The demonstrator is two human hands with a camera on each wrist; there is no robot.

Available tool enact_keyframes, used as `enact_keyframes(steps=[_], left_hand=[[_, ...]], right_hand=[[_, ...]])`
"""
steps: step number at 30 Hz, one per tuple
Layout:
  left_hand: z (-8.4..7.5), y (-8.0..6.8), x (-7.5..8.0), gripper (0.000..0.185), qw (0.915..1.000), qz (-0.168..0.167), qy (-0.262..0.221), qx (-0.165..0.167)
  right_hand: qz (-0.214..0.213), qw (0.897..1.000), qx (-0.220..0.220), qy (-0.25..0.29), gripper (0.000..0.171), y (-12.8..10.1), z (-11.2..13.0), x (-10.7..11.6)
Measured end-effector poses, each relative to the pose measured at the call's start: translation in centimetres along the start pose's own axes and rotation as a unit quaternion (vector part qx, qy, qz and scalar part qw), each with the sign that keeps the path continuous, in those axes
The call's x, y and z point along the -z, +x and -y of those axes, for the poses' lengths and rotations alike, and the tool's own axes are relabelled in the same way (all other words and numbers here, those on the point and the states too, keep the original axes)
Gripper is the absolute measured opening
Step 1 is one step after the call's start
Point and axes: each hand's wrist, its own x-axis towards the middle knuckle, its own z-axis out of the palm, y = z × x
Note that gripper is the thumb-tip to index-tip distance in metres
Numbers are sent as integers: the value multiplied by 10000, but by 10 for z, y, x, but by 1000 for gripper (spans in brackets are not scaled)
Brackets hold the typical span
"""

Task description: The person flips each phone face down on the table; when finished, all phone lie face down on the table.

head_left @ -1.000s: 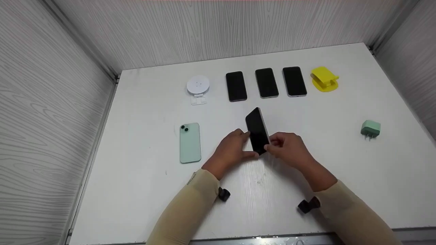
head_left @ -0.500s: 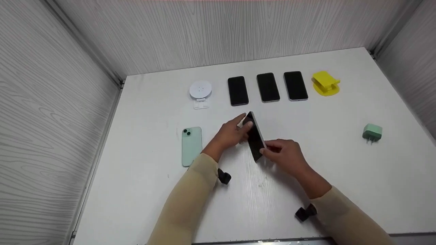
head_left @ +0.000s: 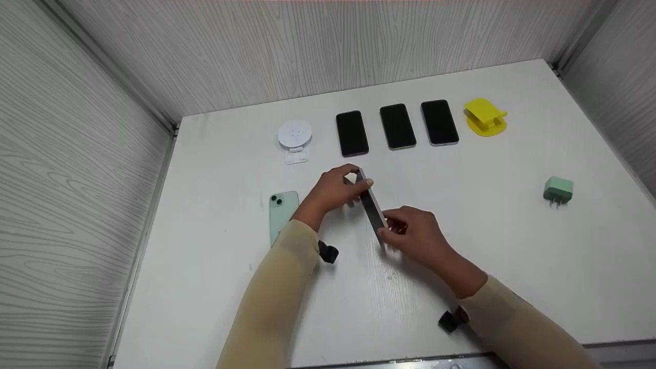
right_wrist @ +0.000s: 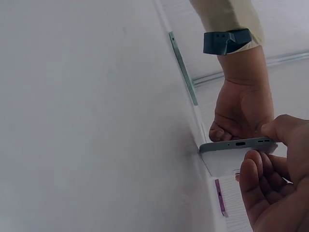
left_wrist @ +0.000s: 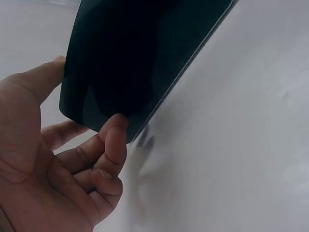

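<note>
The left hand [head_left: 333, 192] pinches the far end of the dark phone [head_left: 372, 211], and the right hand [head_left: 415, 237] pinches its near end, tipping it on edge over the white table [head_left: 512, 246]. It looks stiff, glassy, slippery and fragile; the side edges seem the best grip.

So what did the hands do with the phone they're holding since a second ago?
They tipped the held phone up onto its long edge, so its dark screen hardly shows from above. The left hand slid up to grip the far end; the right hand kept pinching the near end. The three dark phones, green phone and charger stayed put.
</note>
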Motion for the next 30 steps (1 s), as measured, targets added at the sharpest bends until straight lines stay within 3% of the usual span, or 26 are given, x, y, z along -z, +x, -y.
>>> enact_keyframes(steps=[5, 8, 13, 19, 23, 30], left_hand=[[6, -6, 12, 59, 9994, 176, 49, -301], [12, -10, 20, 56, 9989, 273, 22, -384], [22, -20, 32, 73, 9982, 515, -129, -261], [35, -29, 42, 85, 9962, 709, 494, -112], [40, -33, 47, 92, 9931, 825, 837, -40], [46, -37, 61, 96, 9878, 869, 1289, 91]], right_hand=[[726, 9945, -681, 325, 48, 1, -1, -7], [917, 9909, -980, 146, 44, 3, 1, -11], [880, 9892, -1067, -491, 42, 10, 7, -19], [882, 9816, -1236, -1161, 55, 16, 18, -33], [893, 9775, -1372, -1328, 71, 20, 26, -44], [797, 9792, -1102, -1509, 75, 23, 31, -58]])
